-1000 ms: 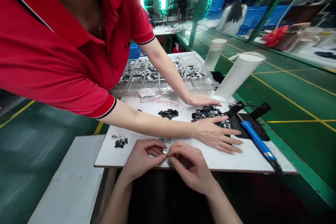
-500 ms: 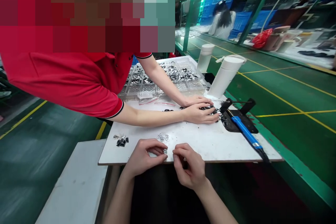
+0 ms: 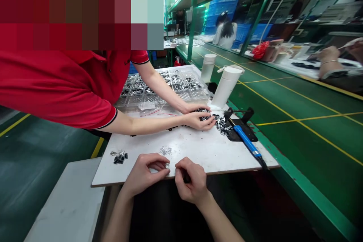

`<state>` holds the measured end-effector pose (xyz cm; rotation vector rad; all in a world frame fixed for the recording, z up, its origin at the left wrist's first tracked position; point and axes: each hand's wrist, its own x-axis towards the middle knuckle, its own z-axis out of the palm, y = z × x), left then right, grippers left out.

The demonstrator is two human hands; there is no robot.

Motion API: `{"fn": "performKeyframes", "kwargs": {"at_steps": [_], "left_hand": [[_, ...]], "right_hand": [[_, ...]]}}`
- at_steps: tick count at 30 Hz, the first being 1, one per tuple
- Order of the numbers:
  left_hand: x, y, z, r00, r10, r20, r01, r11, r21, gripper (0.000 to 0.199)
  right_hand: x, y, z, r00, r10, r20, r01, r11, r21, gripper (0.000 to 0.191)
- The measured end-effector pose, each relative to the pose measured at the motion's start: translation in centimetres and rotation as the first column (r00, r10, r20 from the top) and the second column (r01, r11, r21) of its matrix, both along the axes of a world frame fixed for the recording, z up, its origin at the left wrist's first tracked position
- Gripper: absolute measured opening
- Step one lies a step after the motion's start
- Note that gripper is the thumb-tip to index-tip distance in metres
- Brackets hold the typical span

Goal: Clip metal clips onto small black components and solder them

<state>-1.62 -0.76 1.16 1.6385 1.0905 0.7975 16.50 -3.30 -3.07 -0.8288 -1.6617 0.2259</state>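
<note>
Near the front edge of the white board [image 3: 184, 151], my left hand [image 3: 149, 170] pinches a small metal part [image 3: 167, 165] between thumb and fingertips. My right hand [image 3: 191, 177] is just to the right of it, thumb and fingers curled together; whatever it may hold is too small to make out. Behind my left hand lies a small heap of thin metal pieces [image 3: 165, 150]. A little pile of black parts [image 3: 120, 157] sits at the board's left side.
Another person's hands [image 3: 200, 118] gather a heap of dark metal parts [image 3: 222, 124]. Right of it are a blue soldering iron [image 3: 246, 141] and its black stand [image 3: 244, 130]. White bottles [image 3: 227, 87] and a compartment tray [image 3: 172, 83] stand behind.
The view has turned to the right, so the board appears further left. The other person's hands have drawn back leftward from the stand with some dark parts. My hands keep much the same pose.
</note>
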Motion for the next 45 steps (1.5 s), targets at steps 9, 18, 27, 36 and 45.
{"fn": "performKeyframes", "kwargs": {"at_steps": [9, 18, 27, 36, 45], "left_hand": [[-0.1, 0.0, 0.1, 1.000, -0.020, -0.012, 0.020, 1.000, -0.017, 0.016], [-0.3, 0.1, 0.0, 0.998, -0.022, -0.053, 0.022, 1.000, 0.002, 0.016], [-0.3, 0.2, -0.2, 0.997, -0.043, -0.065, 0.044, 0.999, 0.016, 0.015], [-0.3, 0.2, -0.1, 0.997, -0.042, -0.062, 0.042, 0.999, 0.002, 0.014], [-0.3, 0.2, -0.1, 0.997, -0.042, -0.066, 0.043, 0.999, 0.007, 0.013]], "right_hand": [[-0.6, 0.2, 0.1, 1.000, -0.003, -0.021, 0.003, 1.000, 0.001, 0.020], [9.3, -0.2, 2.4, 0.892, -0.443, 0.091, 0.431, 0.772, -0.468, 0.016], [16.1, 4.5, 1.9, 0.793, -0.359, 0.492, 0.583, 0.682, -0.442, 0.015], [15.9, 5.5, 0.8, 0.749, -0.316, 0.582, 0.609, 0.674, -0.418, 0.014], [15.3, 4.3, 1.5, 0.813, -0.374, 0.446, 0.555, 0.730, -0.399, 0.016]]}}
